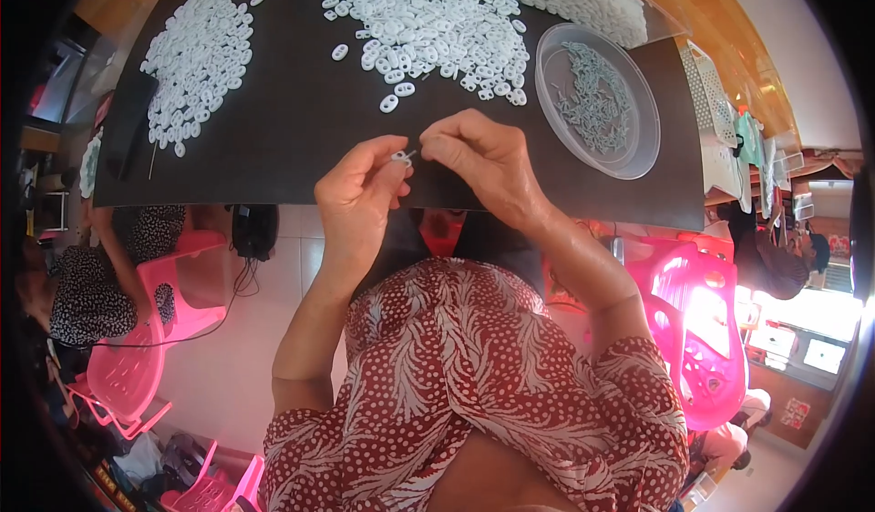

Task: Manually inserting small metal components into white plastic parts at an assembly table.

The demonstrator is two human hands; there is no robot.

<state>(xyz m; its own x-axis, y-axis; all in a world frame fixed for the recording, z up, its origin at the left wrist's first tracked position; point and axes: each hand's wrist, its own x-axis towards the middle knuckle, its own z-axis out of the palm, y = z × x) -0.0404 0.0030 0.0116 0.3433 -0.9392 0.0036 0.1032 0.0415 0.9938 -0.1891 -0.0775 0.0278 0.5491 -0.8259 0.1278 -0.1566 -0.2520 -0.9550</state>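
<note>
Over the front edge of the dark table, my left hand (354, 198) pinches a small white oval piece with two holes (398, 158) between thumb and fingers. A thin grey screw-like pin (412, 154) shows at the piece's right side, pointing toward my right hand (488, 161). Thumb and forefinger of that hand are pressed together close to the pin's end; what lies between them is hidden. Beyond my hands a large heap of the same white pieces (437, 29) is spread out. To its right stands a round clear tray (644, 138) with many small grey screw-like pins (594, 97).
Another heap of white pieces (200, 56) lies at the left of the table (292, 102), beside a dark flat object (135, 129). A clear bin of white pieces (583, 2) stands at the back right. Pink chairs (688, 330) flank me, and another person (96, 293) sits at left.
</note>
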